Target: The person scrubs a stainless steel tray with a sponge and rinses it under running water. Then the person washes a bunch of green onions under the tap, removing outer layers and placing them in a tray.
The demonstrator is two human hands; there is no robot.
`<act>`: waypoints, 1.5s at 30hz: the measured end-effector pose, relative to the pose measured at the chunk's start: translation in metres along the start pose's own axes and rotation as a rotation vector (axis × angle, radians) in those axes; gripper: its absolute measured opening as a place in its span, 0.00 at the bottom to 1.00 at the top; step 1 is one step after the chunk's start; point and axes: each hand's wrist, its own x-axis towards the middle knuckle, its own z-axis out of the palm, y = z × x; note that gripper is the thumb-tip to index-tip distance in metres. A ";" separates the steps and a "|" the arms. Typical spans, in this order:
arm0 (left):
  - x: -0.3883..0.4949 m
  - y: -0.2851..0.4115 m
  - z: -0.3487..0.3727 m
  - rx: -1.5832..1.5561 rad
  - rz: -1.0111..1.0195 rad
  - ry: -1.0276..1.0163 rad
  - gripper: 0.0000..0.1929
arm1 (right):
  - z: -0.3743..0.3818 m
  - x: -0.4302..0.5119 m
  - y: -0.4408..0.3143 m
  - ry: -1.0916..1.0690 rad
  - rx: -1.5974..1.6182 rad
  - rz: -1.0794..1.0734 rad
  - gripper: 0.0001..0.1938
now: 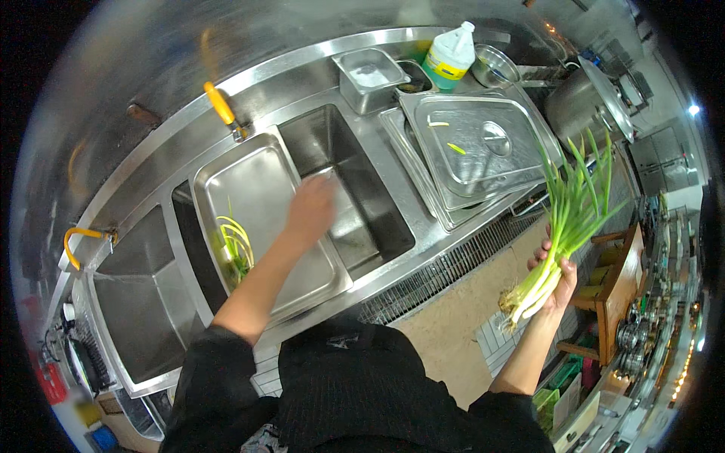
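My right hand (555, 277) grips a bunch of green onions (566, 226) by the white stems, roots pointing down and to the left, off to the right of the metal counter. Motion blurs my left hand (313, 206), which is over the right edge of a shallow stainless steel pan (249, 170); its fingers cannot be made out. That pan lies across the sink basin (351, 215). Loose green and yellowed onion leaves (237, 243) lie at the pan's left side, partly behind my left forearm. Two small leaf scraps (456, 149) rest on a steel pan lid (481, 175).
Yellow-handled taps (219, 103) stand behind the basins. A deep steel container (371, 76), a plastic jug with green liquid (450, 56) and a steel bowl (495, 65) line the counter's back. A large pot (583, 102) is at right, near a wooden chair (614, 289).
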 end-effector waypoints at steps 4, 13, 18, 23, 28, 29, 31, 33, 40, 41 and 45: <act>0.165 0.103 0.076 -0.199 0.274 -0.078 0.19 | -0.034 -0.046 0.006 0.063 0.034 -0.060 0.44; 0.245 0.173 0.175 0.040 0.197 -0.394 0.12 | -0.085 -0.137 0.028 0.277 0.207 -0.070 0.43; 0.206 0.186 0.184 -0.015 0.286 -0.227 0.08 | -0.108 -0.155 0.023 0.340 0.167 -0.013 0.43; 0.119 0.107 0.074 -0.475 -0.048 0.206 0.13 | -0.116 -0.145 0.019 0.226 0.174 -0.003 0.45; -0.049 -0.081 -0.086 0.013 -0.785 0.066 0.08 | -0.093 -0.093 0.026 0.062 0.189 0.012 0.47; -0.078 -0.108 -0.104 0.075 -0.868 -0.115 0.09 | -0.084 -0.077 0.031 0.055 0.158 0.019 0.47; -0.123 -0.147 -0.130 0.018 -0.859 -0.341 0.10 | -0.062 -0.043 0.044 -0.014 0.110 0.043 0.49; -0.146 -0.175 -0.148 -0.020 -0.958 -0.125 0.10 | -0.033 -0.013 0.061 -0.093 0.093 0.097 0.50; -0.179 -0.224 -0.281 -0.353 -1.121 0.183 0.12 | 0.113 0.022 0.161 -0.333 -0.023 0.273 0.33; -0.180 -0.219 -0.304 -0.387 -1.135 0.248 0.14 | 0.138 0.020 0.178 -0.373 -0.028 0.295 0.30; -0.189 -0.172 -0.389 -0.463 -0.824 0.468 0.13 | 0.242 -0.007 0.264 -0.589 -0.196 0.560 0.31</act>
